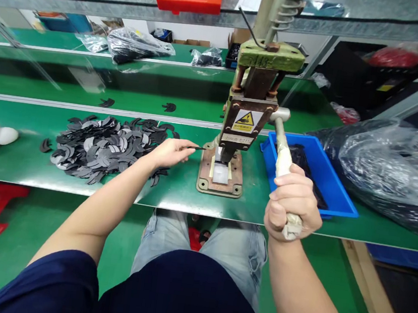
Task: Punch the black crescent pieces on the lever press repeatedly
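Black piece (196, 148) pinched in left hand (171, 153) beside press (235, 129); right hand (292, 205) grips lever (283, 155).

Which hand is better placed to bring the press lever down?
Right, probably. The right hand is wrapped around the cloth-taped press lever, while the left hand holds a thin black crescent-shaped piece toward the green hand press.

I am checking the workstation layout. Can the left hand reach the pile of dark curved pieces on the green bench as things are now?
Probably yes. The left hand holds one thin dark piece right beside the pile, with nothing between them.
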`<state>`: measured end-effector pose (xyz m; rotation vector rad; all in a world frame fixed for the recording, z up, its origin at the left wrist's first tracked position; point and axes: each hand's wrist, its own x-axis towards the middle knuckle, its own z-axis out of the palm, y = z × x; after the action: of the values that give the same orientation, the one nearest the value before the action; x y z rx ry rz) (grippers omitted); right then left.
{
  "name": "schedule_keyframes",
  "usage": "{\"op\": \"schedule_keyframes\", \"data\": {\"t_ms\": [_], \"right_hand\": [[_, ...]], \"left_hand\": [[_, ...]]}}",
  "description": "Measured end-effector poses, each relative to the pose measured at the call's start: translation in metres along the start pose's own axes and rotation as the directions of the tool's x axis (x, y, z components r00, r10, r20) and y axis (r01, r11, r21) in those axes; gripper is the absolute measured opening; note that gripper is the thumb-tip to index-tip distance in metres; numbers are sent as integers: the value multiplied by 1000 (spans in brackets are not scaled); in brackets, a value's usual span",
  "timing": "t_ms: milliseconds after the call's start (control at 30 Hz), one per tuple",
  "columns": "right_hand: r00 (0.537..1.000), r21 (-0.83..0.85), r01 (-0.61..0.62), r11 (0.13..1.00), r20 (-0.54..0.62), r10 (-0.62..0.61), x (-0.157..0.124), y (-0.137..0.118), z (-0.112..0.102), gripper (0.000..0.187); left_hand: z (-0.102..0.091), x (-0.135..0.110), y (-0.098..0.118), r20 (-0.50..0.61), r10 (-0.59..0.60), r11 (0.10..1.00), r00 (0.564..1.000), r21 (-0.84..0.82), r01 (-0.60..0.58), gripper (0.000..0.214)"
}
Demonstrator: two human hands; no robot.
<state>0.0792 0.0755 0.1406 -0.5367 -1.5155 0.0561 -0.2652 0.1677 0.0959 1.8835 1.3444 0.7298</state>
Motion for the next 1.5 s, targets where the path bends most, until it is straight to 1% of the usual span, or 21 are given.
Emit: {"op": "schedule_keyframes", "data": {"t_ms": [67, 133, 200, 267, 367, 433, 467, 533, 600, 667, 700, 733, 800, 900, 1000, 1067, 1133, 1233, 1300, 1367, 1500], "right_hand": [[1000, -3, -1, 1000, 13, 2, 0, 0, 0, 16], [1000, 1, 9, 1000, 23, -9, 0, 0, 0, 17], [1000, 11, 17, 1000, 21, -17, 0, 0, 0, 18], [1000, 17, 16, 1000, 20, -17, 0, 0, 1, 19], [1000, 25, 18, 1000, 17, -18, 0, 0, 1, 20], [1000, 26, 14, 1000, 14, -15, -1, 0, 1, 20], [1000, 24, 10, 1000, 14, -11, -1, 0, 1, 20], [1000, 13, 3, 1000, 19, -3, -2, 0, 0, 20], [1000, 10, 7, 1000, 20, -7, -2, 2, -1, 21], [999, 19, 28, 999, 23, -28, -2, 3, -1, 21], [999, 27, 40, 999, 25, -41, -2, 4, -1, 21], [998, 35, 49, 998, 26, -50, -2, 5, -1, 20], [998, 45, 55, 997, 22, -56, -2, 6, -1, 19], [998, 51, 55, 997, 11, -56, -2, 7, 0, 18], [998, 52, 60, 997, 9, -61, -3, 7, 0, 20], [998, 42, 65, 997, 3, -66, -3, 7, 1, 22], [997, 34, 76, 997, 7, -77, -3, 7, 0, 23], [995, 37, 93, 995, 36, -95, -3, 9, -1, 23], [994, 45, 102, 994, 40, -103, -3, 9, -2, 23], [993, 53, 109, 993, 40, -111, -2, 9, -2, 24], [994, 68, 99, 993, 43, -102, -2, 7, -2, 23]], "left_hand": [[16, -6, 2, 65, 30, 982, 997, -186, -17, 60], [31, -6, 5, 95, 74, 949, 993, -313, -40, 65], [45, -2, 9, 68, 70, 920, 995, -389, -39, 61], [58, 5, 14, 21, 33, 896, 999, -443, -20, 59], [75, 16, 19, -31, -18, 851, 999, -525, -1, 66], [81, 21, 19, -46, -42, 831, 998, -556, 10, 70], [82, 23, 19, -43, -50, 833, 998, -554, 18, 67], [81, 24, 16, -49, -59, 862, 997, -506, 27, 51], [76, 23, 12, -115, -56, 915, 992, -403, 5, 41], [70, 21, 8, -197, -49, 953, 979, -302, -13, 39], [67, 19, 7, -211, -52, 957, 976, -290, -11, 40], [64, 17, 6, -200, -60, 950, 978, -311, -5, 43], [60, 14, 6, -129, -73, 907, 989, -420, 12, 51], [59, 11, 10, -49, -51, 849, 997, -529, 18, 57], [66, 13, 14, -73, -19, 855, 997, -518, -22, 50], [73, 17, 16, -85, -31, 849, 996, -528, -18, 53], [78, 22, 17, -56, -97, 830, 994, -556, 50, 54], [83, 30, 21, 32, -213, 791, 977, -581, 191, 40], [85, 35, 25, 86, -268, 763, 960, -589, 266, 36], [86, 40, 30, 114, -313, 749, 943, -580, 319, 35], [89, 47, 37, 123, -374, 773, 919, -507, 382, 31]]}}
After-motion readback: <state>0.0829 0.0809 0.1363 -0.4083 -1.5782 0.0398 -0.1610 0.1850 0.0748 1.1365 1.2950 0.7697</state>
